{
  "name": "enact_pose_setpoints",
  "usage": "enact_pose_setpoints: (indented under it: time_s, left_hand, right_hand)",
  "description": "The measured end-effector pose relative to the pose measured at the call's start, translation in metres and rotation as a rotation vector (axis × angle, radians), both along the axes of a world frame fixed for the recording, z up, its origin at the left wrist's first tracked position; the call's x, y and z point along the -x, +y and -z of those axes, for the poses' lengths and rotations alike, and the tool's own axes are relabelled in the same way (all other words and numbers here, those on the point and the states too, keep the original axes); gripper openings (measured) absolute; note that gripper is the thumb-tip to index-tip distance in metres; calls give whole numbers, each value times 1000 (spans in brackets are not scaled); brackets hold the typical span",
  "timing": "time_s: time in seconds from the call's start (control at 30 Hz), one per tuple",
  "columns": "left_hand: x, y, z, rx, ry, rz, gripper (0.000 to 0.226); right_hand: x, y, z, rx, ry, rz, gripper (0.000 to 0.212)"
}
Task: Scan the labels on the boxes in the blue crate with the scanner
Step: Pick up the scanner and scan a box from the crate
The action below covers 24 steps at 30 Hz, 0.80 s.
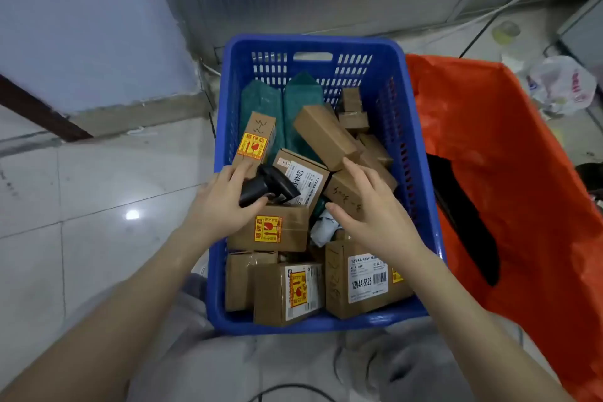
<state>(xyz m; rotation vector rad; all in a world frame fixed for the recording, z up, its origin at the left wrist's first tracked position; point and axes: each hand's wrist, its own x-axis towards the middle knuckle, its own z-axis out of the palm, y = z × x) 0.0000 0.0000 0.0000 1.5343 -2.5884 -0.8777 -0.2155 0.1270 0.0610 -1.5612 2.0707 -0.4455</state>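
Note:
A blue crate (225, 147) on the floor holds several brown cardboard boxes, some with white barcode labels and yellow-red fragile stickers. My left hand (222, 202) grips a black scanner (270, 188) over the crate's left side; its head points at a box with a white label (305, 178). My right hand (372, 209) rests with spread fingers on a brown box with handwriting (342, 189) in the middle of the crate. A box with a barcode label (368, 277) lies at the near right. Two green padded packages (300, 98) stand at the back.
An orange bag (509, 173) with a dark opening stands right of the crate. White floor tiles lie to the left, a wall behind. A plastic bag (561, 85) and tape roll (505, 31) sit at the far right. A black cable (293, 388) runs near my knees.

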Motion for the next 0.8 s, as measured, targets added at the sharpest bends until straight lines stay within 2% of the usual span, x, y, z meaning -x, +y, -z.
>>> enact_pose_setpoints:
  time_s: [0.43,0.63,0.8]
  left_hand:
    - [8,-5,31,5,-180,25,55]
    - [10,-2,21,-23,-125,22,54]
    - [15,2,-8,-35,49,-2,60]
  right_hand:
    - [-3,-5,21,-32,-30,17,69]
    - [0,-1,16,-25,-1,32,68]
    - [2,4,4,3,1,38,63]
